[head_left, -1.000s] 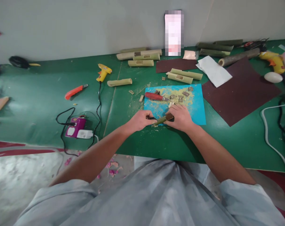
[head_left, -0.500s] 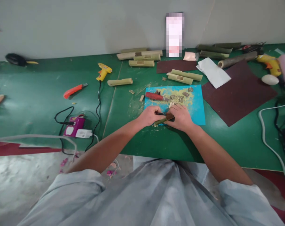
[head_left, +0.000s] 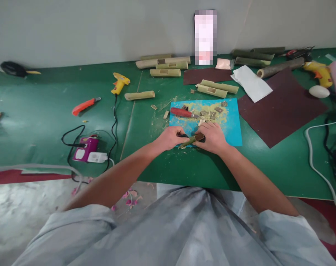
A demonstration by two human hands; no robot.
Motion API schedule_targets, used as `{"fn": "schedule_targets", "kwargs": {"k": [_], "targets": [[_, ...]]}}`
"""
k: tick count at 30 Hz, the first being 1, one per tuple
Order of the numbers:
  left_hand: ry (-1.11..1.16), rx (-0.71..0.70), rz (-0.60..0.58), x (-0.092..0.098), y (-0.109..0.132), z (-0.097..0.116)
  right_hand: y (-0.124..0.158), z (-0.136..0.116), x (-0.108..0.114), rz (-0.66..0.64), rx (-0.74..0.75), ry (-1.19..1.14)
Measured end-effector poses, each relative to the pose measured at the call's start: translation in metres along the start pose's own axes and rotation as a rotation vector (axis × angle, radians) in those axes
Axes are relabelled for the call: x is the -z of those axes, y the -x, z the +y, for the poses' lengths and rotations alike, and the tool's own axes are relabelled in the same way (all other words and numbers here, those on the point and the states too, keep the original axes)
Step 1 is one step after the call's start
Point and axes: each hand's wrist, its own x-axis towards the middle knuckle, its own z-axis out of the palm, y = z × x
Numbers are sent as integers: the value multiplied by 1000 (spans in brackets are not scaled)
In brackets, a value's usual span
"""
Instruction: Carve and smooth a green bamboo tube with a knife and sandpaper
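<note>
My right hand (head_left: 212,136) is closed round a short green bamboo piece (head_left: 189,141), which slants down to the left over the near edge of a blue mat (head_left: 231,133). Its brown, hollowed end (head_left: 199,137) faces up beside my fingers. To the left, my left hand (head_left: 171,138) is closed on a small dark thing (head_left: 184,135) near the bamboo; most of it is hidden by the fingers. Just beyond both hands lies a red-handled chisel-like tool (head_left: 182,112), amid pale shavings and several small bamboo chips (head_left: 219,109).
Several cut bamboo tubes (head_left: 165,73) lie along the back. Brown sandpaper-like sheets (head_left: 273,118) and a folded white paper (head_left: 251,84) are at right. Leftward are a yellow glue gun (head_left: 120,83), an orange cutter (head_left: 84,106) and a purple power strip (head_left: 86,149) with cables.
My left hand has drawn a little to the left with the dark thing, uncovering more of the bamboo. My right hand stays nearly in place. The view has shifted slightly.
</note>
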Motion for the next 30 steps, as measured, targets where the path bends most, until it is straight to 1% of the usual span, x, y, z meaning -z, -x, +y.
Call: {"fn": "schedule_targets", "kwargs": {"k": [4,7,11,16,19,22,26,30], "targets": [[-23,-87,-18,-8,-16,11,0,0,1,-5,-6,15],[-27,-105,-25,-10,-20,14,0,0,2,-8,-7,16],[-21,-91,-17,-7,-12,10,1,1,1,-1,-4,13],[-33,-2,-37,5,6,0,1,1,0,-1,-12,-18],[-45,32,-44,10,12,-6,1,1,0,2,-9,-17],[-32,44,-45,11,11,-8,0,1,0,0,-8,-10],[-5,51,-25,7,4,-7,0,1,0,-3,-2,-5],[16,1,-19,1,-5,-2,-1,0,0,-9,-13,3]]}}
